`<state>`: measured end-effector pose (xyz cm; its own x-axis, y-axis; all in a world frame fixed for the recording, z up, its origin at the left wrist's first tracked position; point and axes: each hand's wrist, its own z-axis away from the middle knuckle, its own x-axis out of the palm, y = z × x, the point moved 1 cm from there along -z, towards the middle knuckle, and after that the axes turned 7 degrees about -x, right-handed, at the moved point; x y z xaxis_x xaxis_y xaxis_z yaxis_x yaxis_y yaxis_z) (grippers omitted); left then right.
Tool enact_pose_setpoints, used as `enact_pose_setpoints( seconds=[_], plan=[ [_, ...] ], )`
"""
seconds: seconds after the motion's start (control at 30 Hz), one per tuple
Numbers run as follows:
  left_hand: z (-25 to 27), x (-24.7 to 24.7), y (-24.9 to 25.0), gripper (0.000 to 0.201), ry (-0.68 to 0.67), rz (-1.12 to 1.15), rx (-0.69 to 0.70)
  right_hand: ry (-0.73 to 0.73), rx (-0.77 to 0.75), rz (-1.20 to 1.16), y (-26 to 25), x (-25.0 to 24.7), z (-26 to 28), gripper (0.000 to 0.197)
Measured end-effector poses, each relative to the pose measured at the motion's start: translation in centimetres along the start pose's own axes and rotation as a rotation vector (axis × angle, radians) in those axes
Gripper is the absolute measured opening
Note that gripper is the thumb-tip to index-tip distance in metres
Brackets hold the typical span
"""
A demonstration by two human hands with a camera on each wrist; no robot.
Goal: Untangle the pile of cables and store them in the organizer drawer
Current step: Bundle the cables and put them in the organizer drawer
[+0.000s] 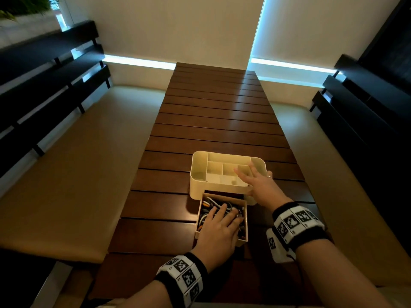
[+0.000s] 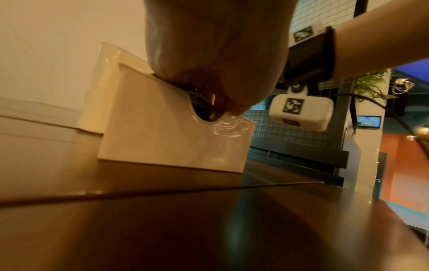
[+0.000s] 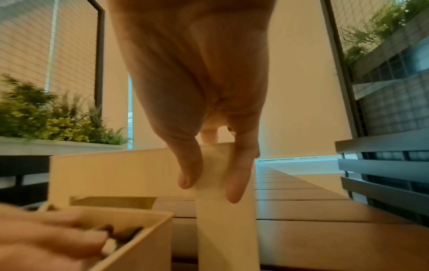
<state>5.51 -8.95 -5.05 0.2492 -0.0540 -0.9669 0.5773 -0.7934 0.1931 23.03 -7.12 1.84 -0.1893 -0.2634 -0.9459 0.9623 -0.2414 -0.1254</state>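
Nearest the table (image 1: 169, 152) edge, left hand (image 1: 219, 232) lies palm-down on the cables (image 1: 219, 206) in the pulled-out drawer (image 1: 244, 221), fingers fairly straight, pressing rather than gripping. Cables fill the drawer about to its rim; the left wrist view shows dark loops in the front-wall finger notch. Judgement: light, soft, springy stuff that will pop back up once released, so hold it flat from above and push the drawer by its front wall. Drawer looks like thin, light plastic, likely slides easily. Just beyond, the cream organizer (image 1: 195, 174) sits on the table, top compartments look bare. Right hand (image 1: 260, 185) spans its near right corner, fingers spread and relaxed, thumb on the front wall, steadying it. Organizer is probably light enough to skid on the slats, so brace there.
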Motion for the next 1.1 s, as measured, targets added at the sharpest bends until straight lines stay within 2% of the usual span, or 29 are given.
enact_pose_setpoints(
  seconds=[0.2,0.37,0.57,0.63,0.77,0.97,1.1],
  plan=[
    [-0.6,0.6,-0.2,0.039,0.079,0.016,0.000,0.033,0.036,0.058,-0.3,1.5,1.8,0.077],
    [-0.6,1.0,-0.9,0.035,0.188,0.075,0.086,0.062,0.030,0.098,-1.4,2.5,2.0,0.071],
    [-1.2,0.8,-2.4,0.035,0.226,0.079,0.248,0.078,-0.151,0.118,-1.0,1.3,3.0,0.068],
    [-1.4,0.7,-2.7,0.035,0.218,0.080,0.281,0.068,-0.170,0.085,-0.7,1.1,3.0,0.065],
    [-1.7,1.1,-2.7,0.031,0.235,0.074,0.274,0.002,-0.151,0.060,-0.8,0.8,3.1,0.064],
    [-1.6,1.7,-2.8,0.019,0.328,0.034,0.284,0.007,-0.127,-0.024,-1.8,-0.2,4.4,0.063],
    [-1.1,1.3,-2.2,0.015,0.405,-0.042,0.193,0.005,-0.102,-0.028,-2.0,0.0,4.4,0.067]
  ],
)
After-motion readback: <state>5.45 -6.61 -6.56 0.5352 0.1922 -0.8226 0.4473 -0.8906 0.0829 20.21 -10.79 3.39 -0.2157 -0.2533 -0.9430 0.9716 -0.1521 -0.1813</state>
